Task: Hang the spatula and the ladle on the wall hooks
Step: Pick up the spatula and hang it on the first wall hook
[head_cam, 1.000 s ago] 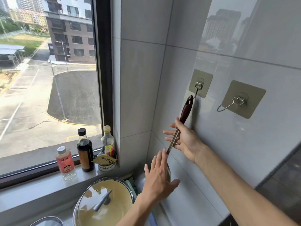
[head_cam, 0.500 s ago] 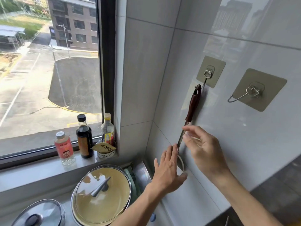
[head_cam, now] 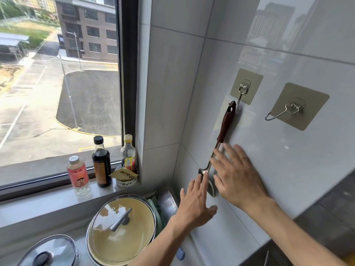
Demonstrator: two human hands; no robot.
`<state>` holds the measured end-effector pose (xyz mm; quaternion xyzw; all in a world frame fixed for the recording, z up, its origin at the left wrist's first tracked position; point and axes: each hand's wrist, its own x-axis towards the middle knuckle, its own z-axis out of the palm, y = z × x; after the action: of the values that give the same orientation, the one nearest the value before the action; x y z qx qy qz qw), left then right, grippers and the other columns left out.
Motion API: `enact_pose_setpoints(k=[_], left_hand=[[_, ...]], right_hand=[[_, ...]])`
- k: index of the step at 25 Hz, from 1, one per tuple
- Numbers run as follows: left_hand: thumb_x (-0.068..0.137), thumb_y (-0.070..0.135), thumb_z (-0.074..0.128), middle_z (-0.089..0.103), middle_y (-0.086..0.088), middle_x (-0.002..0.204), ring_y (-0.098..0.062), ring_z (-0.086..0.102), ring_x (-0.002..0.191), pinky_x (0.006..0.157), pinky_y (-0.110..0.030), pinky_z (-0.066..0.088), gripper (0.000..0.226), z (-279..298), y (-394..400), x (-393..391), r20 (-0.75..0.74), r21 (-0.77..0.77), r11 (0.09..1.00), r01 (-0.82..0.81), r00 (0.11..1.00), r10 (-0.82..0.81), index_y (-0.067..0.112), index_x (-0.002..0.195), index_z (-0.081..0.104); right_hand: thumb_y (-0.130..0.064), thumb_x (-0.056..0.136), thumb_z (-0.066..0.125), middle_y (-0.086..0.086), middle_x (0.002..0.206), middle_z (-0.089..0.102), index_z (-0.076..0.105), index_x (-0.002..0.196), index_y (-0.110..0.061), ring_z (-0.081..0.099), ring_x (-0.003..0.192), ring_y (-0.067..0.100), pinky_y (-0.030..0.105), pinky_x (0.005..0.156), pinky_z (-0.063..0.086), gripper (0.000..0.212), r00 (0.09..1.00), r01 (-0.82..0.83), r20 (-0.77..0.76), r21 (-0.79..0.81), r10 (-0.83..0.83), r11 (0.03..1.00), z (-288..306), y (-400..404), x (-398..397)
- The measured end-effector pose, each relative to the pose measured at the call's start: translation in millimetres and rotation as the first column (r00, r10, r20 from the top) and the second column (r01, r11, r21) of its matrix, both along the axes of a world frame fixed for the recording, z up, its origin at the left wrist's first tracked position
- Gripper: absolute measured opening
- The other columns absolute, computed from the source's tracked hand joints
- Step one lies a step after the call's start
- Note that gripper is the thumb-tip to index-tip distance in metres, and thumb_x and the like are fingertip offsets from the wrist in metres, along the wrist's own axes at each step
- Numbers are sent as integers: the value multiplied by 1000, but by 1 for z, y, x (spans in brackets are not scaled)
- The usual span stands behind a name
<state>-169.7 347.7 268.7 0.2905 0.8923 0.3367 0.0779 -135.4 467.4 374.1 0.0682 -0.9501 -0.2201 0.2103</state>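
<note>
A metal utensil with a dark red-brown handle (head_cam: pixel 226 121) hangs against the tiled wall from the left adhesive hook (head_cam: pixel 242 91). Its head is mostly hidden behind my hands, so I cannot tell if it is the spatula or the ladle. My right hand (head_cam: pixel 236 173) is flat and open, its fingers lying over the metal shaft. Just below, my left hand (head_cam: pixel 196 198) is open too, with fingertips near the utensil's neck. The right adhesive hook (head_cam: pixel 292 110) carries nothing. No second utensil is in view.
On the window sill stand a pink-labelled bottle (head_cam: pixel 78 175), a dark sauce bottle (head_cam: pixel 100 162), a yellow-capped bottle (head_cam: pixel 128 152) and a small bowl (head_cam: pixel 125 179). Below sit a pot with a glass lid (head_cam: pixel 121 229) and a smaller lid (head_cam: pixel 50 252).
My right hand let go of the shaft and now lies flat over it. The utensil hangs from the left hook. My left hand stays just below.
</note>
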Motion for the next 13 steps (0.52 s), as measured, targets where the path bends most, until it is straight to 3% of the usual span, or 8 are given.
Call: enact_pose_setpoints(k=[4, 8, 11, 13], left_hand=[[81, 41, 62, 4, 5, 164, -24, 7, 149, 116, -60, 17, 98, 8, -2, 0, 13, 35, 999, -6, 1000, 6, 30, 152, -5], [80, 39, 63, 16, 5, 162, -18, 14, 148, 112, -57, 26, 93, 35, -14, 3, -88, 151, 989, -7, 996, 20, 30, 152, 4], [83, 36, 63, 16, 1, 163, -19, 11, 148, 116, -53, 20, 93, 58, -30, 15, -134, 172, 985, 2, 991, 22, 29, 153, 2], [84, 35, 63, 14, 1, 163, -19, 9, 149, 117, -53, 18, 93, 67, -40, 23, -142, 183, 983, 8, 990, 18, 32, 152, 0]], right_hand=[[-25, 83, 58, 11, 133, 63, 67, 114, -13, 49, 132, 34, 45, 111, 37, 35, 991, -134, -12, -99, 133, 986, 13, -13, 19], [-14, 87, 54, 13, 135, 62, 66, 114, -10, 49, 131, 34, 48, 111, 34, 30, 878, -358, -385, -134, 285, 924, 50, -35, 47], [-19, 89, 49, 17, 146, 51, 57, 127, -8, 37, 140, 35, 53, 117, 22, 41, 839, -197, -524, -47, 144, 979, 99, -40, 46], [-23, 87, 50, 19, 148, 48, 51, 135, -2, 35, 142, 34, 50, 120, 14, 53, 903, 31, -427, -21, -37, 999, 119, -33, 38]])
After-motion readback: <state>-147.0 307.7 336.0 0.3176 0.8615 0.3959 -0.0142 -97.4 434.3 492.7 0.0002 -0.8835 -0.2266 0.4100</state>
